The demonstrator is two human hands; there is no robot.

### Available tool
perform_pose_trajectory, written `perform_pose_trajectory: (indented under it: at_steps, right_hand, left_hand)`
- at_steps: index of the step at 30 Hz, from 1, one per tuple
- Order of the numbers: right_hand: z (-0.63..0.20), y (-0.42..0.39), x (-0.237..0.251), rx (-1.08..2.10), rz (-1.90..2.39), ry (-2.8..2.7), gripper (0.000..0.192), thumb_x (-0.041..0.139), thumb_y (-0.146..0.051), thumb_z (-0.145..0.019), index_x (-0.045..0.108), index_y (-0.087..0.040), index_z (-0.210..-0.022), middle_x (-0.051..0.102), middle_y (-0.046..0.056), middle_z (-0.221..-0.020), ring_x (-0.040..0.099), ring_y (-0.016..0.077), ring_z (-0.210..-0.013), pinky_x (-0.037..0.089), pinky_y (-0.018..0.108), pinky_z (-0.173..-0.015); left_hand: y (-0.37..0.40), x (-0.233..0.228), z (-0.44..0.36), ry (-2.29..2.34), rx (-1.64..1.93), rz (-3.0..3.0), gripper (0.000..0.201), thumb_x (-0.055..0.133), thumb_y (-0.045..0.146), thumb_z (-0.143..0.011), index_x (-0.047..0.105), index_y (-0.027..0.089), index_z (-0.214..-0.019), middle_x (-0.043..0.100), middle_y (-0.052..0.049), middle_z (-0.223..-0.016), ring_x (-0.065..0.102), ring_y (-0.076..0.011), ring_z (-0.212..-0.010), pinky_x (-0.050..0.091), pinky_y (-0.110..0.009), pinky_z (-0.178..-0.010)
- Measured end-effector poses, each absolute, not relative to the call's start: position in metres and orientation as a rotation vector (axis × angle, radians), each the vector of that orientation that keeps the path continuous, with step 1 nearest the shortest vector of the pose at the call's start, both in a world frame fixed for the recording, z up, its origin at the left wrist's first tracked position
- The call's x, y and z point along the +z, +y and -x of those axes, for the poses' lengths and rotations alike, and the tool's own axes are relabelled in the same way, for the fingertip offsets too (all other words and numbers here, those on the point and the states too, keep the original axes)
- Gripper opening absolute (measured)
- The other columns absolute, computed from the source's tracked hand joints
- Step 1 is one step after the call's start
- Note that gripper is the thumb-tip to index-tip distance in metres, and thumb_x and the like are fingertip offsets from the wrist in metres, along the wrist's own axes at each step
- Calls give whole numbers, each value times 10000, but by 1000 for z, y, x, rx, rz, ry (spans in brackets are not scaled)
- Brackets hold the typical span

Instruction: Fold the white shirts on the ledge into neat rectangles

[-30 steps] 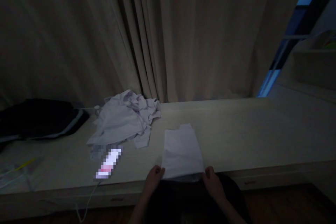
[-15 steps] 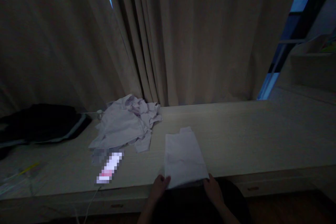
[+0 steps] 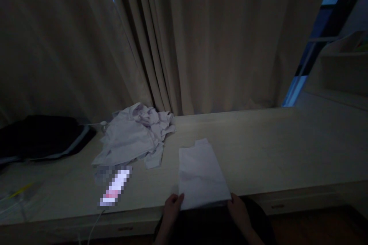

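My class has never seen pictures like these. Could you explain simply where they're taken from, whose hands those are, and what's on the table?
There is no machine: the bare hands belong to the person wearing the camera. Every picture comes from that one head camera, looking forward and down. The left hand and right hand each grip a near corner of a flat white cloth on the pale table. To its left lie a crumpled white heap of fabric, a bright pixelated object and a dark pile. A curtain hangs behind.

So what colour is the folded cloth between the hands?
The folded cloth looks whitish in the dim light; see the head view.
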State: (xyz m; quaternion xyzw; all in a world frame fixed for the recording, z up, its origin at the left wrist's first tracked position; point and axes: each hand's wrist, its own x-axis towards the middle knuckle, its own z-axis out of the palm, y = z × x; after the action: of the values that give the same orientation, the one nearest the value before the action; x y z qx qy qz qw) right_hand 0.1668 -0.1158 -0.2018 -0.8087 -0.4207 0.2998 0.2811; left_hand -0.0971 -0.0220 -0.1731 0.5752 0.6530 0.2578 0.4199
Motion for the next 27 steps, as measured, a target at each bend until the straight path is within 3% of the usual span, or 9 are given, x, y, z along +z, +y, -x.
perform_pose_trajectory:
  at_steps: [4,9,12,15,17,20,24,27]
  right_hand:
    - [-176,-120,-199,745,2231,-1230,237,408,-219,-826,619,-198,-931,689,106,-915,622,232,-906,408,304,-807]
    - [-177,-126,-200,736,2216,-1337,319,333,-166,-833,608,-157,-995,669,147,-1014,608,239,-975,406,324,-852]
    - [-180,-132,-200,951,1902,-1407,332,432,-264,-815,596,-175,-1090,659,101,-1102,590,218,-1037,416,308,-891]
    - [-184,-134,-199,1269,1570,-1236,543,610,-433,-707,549,-162,-1174,643,105,-1135,588,243,-1039,438,357,-905]
    - [-184,-131,-201,1403,1588,-935,598,581,-591,-683,576,-160,-1098,660,112,-1039,643,242,-860,499,381,-779]
    - [-178,-125,-207,1319,1719,-658,639,468,-737,-657,606,-155,-880,641,92,-817,605,201,-581,499,359,-554]
    - [-171,-124,-215,1129,1726,-767,556,560,-731,-556,573,-180,-623,556,39,-620,538,187,-588,439,304,-500]
    - [-171,-127,-217,1125,1722,-782,517,569,-711,-561,539,-195,-550,523,21,-556,501,165,-549,413,292,-489]
  left_hand:
    - [-22,-174,99,1662,696,-1421,549,511,775,-482,388,240,-497,418,40,-512,452,-163,-598,390,-313,-617]
    - [-27,-183,95,1659,729,-1325,601,484,825,-453,398,233,-515,423,42,-513,459,-149,-567,410,-315,-587]
    - [-32,-186,95,1621,697,-1225,658,407,864,-488,450,217,-605,466,33,-539,484,-145,-505,420,-311,-500]
    - [-34,-187,98,1569,622,-1159,713,394,862,-525,516,187,-718,495,26,-516,472,-140,-411,385,-297,-400]
    - [-34,-188,99,1537,592,-1145,719,407,858,-529,529,178,-727,470,39,-474,435,-121,-362,347,-276,-363]
    - [-33,-191,99,1511,599,-1139,668,433,842,-538,495,196,-697,445,58,-484,425,-99,-362,338,-250,-352]
    - [-34,-193,102,1517,583,-1084,556,491,759,-602,459,211,-689,476,43,-555,544,-143,-477,433,-265,-392]
    - [-34,-191,108,1550,571,-1033,494,549,690,-620,461,207,-672,496,27,-587,586,-172,-550,496,-305,-439]
